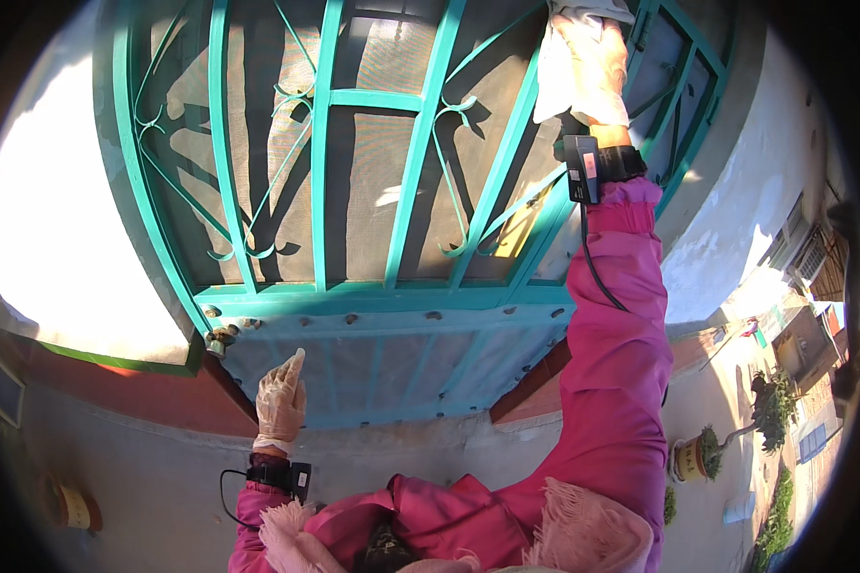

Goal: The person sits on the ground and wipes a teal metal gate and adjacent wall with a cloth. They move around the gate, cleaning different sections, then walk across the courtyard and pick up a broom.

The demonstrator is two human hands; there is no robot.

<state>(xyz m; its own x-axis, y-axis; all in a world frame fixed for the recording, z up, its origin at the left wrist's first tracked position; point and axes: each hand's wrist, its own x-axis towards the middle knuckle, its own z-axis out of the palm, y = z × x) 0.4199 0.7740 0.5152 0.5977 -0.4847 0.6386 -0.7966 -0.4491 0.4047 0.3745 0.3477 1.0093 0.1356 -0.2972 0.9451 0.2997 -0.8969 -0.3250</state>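
My right hand [598, 71], in a thin clear glove, is raised high and presses a white cloth [555, 79] against the upper right part of a teal metal screen door [376, 99]. Its fingers are partly hidden in the cloth. My left hand [282, 405], gloved too, hangs low before the door's bluish lower panel [401, 365], its fingers extended and close together, holding nothing. Behind the teal bars and scrolls is a fine mesh. Each wrist bears a black strap with a small device and a cable.
Pale walls flank the door, with a green ledge [129, 364] at the left. A potted plant [690, 458] stands at the right on the concrete ground, another pot [79, 507] at the lower left. The lower panel's edge has protruding knobs.
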